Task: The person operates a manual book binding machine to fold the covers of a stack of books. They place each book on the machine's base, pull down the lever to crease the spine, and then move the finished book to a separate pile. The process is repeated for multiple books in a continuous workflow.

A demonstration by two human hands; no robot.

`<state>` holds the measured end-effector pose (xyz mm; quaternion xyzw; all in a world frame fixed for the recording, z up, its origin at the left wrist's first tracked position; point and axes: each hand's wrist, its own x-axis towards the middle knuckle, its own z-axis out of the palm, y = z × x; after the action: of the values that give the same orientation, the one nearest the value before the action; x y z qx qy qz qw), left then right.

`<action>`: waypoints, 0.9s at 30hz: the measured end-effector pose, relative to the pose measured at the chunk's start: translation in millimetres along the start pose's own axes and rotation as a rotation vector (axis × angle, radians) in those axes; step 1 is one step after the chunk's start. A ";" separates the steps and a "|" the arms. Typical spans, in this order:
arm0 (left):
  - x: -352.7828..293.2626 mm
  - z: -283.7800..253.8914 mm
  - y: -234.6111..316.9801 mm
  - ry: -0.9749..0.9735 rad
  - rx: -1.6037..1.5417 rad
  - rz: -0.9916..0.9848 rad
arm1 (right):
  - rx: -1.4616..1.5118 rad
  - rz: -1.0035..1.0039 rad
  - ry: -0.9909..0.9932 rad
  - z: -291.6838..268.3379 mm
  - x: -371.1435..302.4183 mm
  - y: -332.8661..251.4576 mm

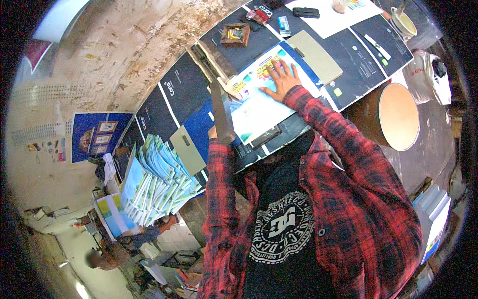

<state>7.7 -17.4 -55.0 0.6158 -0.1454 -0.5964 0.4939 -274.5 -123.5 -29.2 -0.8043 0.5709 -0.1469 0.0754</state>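
Observation:
My right hand (281, 81) lies flat with fingers spread on a white printed sheet (261, 119) with colourful print at its top. A worn device with a long brown bar (220, 112) stands at the sheet's left edge, its pale jaw-like end (230, 89) over the paper. At the near end of this bar is my left hand (212, 132), mostly hidden by bar and sleeve; its grip does not show. Under the sheet lies a blue board with a grey-beige flap (316, 56) on the right and another (187, 148) on the left.
A tall fanned stack of folded printed sheets (159, 179) stands at the left. Beyond the device sit a small wooden box (235, 35) and a blue-white packet (284, 26). A round-topped stool (398, 117) and a white bag (423, 74) are at the right. Another person (107, 254) is in the background.

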 end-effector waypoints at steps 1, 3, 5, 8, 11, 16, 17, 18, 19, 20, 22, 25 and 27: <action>3.0 4.1 -1.9 0.001 0.003 0.008 | -0.015 0.003 -0.004 -0.9 -0.1 3.8; 10.8 14.4 -7.5 0.004 -0.004 0.029 | -0.046 -0.001 -0.012 -5.5 2.0 15.9; 18.3 24.4 -10.1 0.004 -0.004 0.047 | -0.064 -0.001 -0.036 -10.8 4.7 27.8; 25.4 31.7 -11.7 0.013 0.008 0.067 | -0.105 0.019 -0.017 -8.3 7.3 25.5; 28.2 33.8 -13.1 0.035 0.026 0.093 | -0.135 0.064 -0.045 -0.8 6.1 0.2; 21.2 29.6 -10.3 0.110 0.145 0.194 | -0.046 -0.005 -0.027 6.5 2.1 -36.4; 18.8 28.9 -12.3 0.132 0.186 0.229 | -0.061 -0.008 -0.036 3.8 1.6 -36.0; 14.6 27.6 -15.7 0.175 0.286 0.314 | -0.076 -0.012 -0.044 1.4 1.1 -36.8; 14.7 27.9 -23.7 0.208 0.390 0.394 | -0.102 -0.017 -0.023 4.3 0.0 -33.6; 7.0 26.3 -32.0 0.256 0.534 0.514 | -0.097 -0.022 -0.028 3.4 -0.2 -36.1; -11.7 28.3 -50.0 0.342 0.855 0.769 | -0.099 -0.024 -0.036 3.5 -0.4 -39.0; -50.5 57.4 -46.3 0.420 1.337 1.000 | -0.101 -0.022 -0.014 5.5 -1.0 -31.3; -62.3 58.7 -49.2 0.357 1.354 0.814 | -0.068 -0.015 -0.059 3.4 2.2 -18.7</action>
<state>-79.3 28.0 -45.0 0.7658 -0.6068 -0.0452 0.2082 -255.9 -119.5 -26.7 -0.8146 0.5671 -0.1040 0.0635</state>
